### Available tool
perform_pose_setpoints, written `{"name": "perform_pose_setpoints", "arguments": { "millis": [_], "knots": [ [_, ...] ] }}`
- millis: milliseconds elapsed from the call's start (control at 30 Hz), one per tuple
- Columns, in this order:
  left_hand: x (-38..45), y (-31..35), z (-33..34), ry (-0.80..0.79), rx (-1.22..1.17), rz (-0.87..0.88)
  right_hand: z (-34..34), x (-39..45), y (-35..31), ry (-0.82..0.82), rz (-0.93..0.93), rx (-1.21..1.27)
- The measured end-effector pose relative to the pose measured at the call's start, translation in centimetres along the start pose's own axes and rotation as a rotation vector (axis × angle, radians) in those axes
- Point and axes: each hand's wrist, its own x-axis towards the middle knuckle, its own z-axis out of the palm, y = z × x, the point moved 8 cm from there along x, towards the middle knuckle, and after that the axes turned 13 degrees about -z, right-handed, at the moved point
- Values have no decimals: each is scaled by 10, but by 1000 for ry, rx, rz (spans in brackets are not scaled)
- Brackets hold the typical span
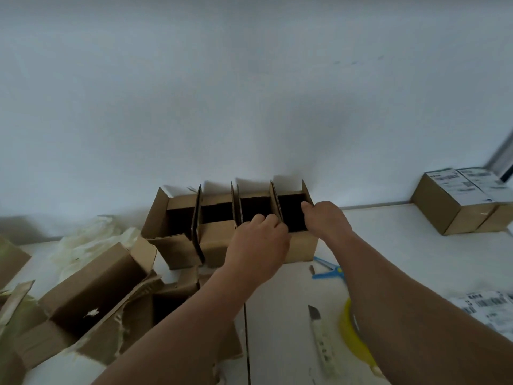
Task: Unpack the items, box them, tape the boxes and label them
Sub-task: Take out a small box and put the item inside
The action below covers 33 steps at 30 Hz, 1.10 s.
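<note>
1. four open cardboard boxes stand in a row against the wall at 12 o'clock, flaps up, probably so they can be filled one after another.
2. the left hand pinches the flap between the third and fourth box; the right hand grips the fourth box's right rim, seemingly to steady it.
3. two labelled boxes sit at 2 o'clock, apparently finished.
4. at 4 o'clock: one pair of blue scissors, one utility knife, one yellow tape roll, label sheets.
5. torn packaging lies at 8 o'clock.
</note>
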Motion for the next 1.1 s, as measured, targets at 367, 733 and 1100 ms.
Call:
{"name": "perform_pose_setpoints", "arguments": {
  "millis": [367, 733, 1100],
  "knots": [
    [-47, -6, -22, -41, -37, 8, -35, -70, -8, 197, 17, -129],
    [-173, 6, -82, 64, -70, 23, -11, -185, -20, 68, -154, -353],
    [-211, -5, -79, -31, -225, -185, 20, -236, -11, -53, -205, -419]
  ]
}}
